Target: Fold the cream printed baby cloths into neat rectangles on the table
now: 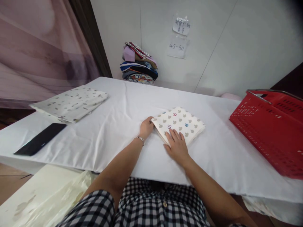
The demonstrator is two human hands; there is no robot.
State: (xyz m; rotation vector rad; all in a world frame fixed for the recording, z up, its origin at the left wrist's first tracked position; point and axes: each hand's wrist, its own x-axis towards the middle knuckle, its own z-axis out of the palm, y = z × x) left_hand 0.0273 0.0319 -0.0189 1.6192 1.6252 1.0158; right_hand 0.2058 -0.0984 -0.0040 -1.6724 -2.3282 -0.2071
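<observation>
both hands (176,145) on folded cloth (180,124), white table (118,126)

Cream duck-print cloth (181,124), white tablecloth (118,126), red basket (272,132).

likely a textile sorting workroom: sheet-covered table (118,126), stacked fabrics (138,64), red basket (272,129), handwritten wall labels (178,36).

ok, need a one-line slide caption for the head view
Left hand and right hand press flat on a folded patterned cloth on a white-covered table, red basket alongside.
</observation>
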